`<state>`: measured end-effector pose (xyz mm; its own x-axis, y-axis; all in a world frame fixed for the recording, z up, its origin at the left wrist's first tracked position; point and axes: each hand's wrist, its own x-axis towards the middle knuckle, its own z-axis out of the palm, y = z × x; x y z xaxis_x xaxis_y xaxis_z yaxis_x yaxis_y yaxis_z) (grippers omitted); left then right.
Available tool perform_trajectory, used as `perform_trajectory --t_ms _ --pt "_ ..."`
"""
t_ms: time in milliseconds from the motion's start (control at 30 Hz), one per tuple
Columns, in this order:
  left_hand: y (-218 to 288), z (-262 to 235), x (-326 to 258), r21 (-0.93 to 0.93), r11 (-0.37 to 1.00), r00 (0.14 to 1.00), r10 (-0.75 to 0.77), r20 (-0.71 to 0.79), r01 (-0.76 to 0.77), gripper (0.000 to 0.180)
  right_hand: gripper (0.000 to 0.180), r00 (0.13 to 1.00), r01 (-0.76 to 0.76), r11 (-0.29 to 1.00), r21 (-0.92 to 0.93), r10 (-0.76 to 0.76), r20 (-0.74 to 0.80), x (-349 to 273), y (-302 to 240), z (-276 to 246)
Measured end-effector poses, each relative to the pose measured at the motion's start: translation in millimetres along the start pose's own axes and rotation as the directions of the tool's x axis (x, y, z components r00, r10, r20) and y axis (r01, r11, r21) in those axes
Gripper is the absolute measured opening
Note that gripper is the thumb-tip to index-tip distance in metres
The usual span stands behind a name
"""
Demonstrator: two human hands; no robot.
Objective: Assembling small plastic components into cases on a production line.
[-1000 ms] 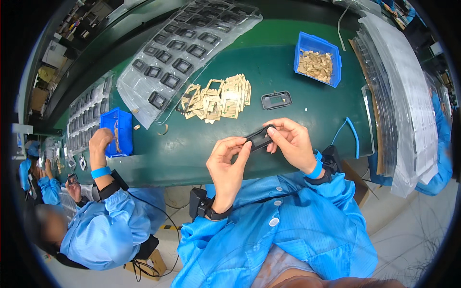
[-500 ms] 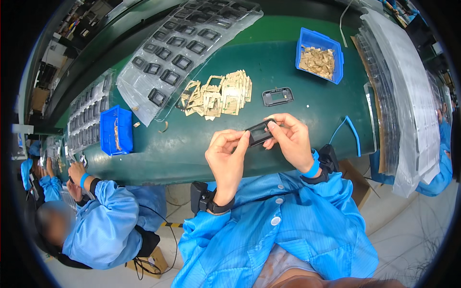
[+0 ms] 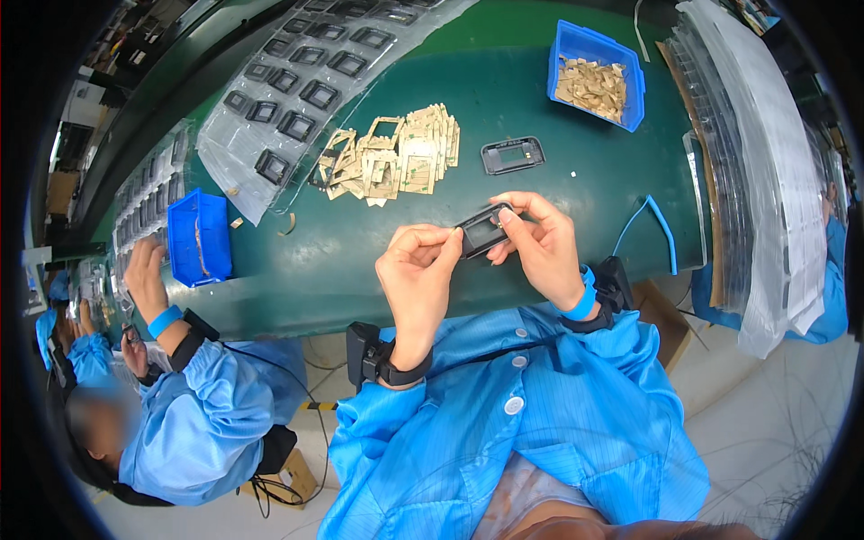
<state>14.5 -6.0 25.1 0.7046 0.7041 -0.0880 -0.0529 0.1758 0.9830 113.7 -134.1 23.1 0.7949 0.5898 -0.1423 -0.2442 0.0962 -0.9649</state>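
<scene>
Between my two hands, over the near part of the green table, is a small black plastic frame (image 3: 483,230) with a rectangular opening, held at a tilt. My left hand (image 3: 418,274) pinches its left end between thumb and fingers. At the other end, my right hand (image 3: 543,247) grips it, thumb on top and fingers beneath. A second black frame (image 3: 513,156) lies flat on the table just beyond. To the left of that is a heap of tan adhesive-backed gaskets (image 3: 423,148), some square with open centres.
A blue bin (image 3: 598,76) of tan scraps stands at the far right; another blue bin (image 3: 200,238) stands left. Plastic trays (image 3: 297,81) of black frames lie far left, stacked trays (image 3: 747,180) at right. A co-worker's hand (image 3: 146,274) is near the left bin.
My hands still hold the black frame, nearly in place; the whole view has shifted slightly. At left, the co-worker's hand has risen toward the trays beside the blue bin.
</scene>
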Motion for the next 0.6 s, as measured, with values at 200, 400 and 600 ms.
perform_trajectory --t_ms 200,400,600 --pt "-3.7 -0.9 0.9 0.004 1.0 1.0 -0.03 -0.001 0.03 0.004 0.022 1.0 -0.005 1.0 -0.01 0.005 -0.018 -0.5 2.9 0.3" --pt "-6.8 -4.7 2.9 0.01 0.997 0.997 -0.074 0.017 0.074 0.005 0.022 1.0 -0.005 1.0 -0.007 0.005 -0.023 -0.2 5.5 0.3" --pt "-9.8 -4.0 4.5 -0.031 0.994 0.994 -0.105 0.014 0.106 0.011 0.022 1.0 0.012 0.999 0.03 -0.011 -0.029 2.1 5.8 -0.2"
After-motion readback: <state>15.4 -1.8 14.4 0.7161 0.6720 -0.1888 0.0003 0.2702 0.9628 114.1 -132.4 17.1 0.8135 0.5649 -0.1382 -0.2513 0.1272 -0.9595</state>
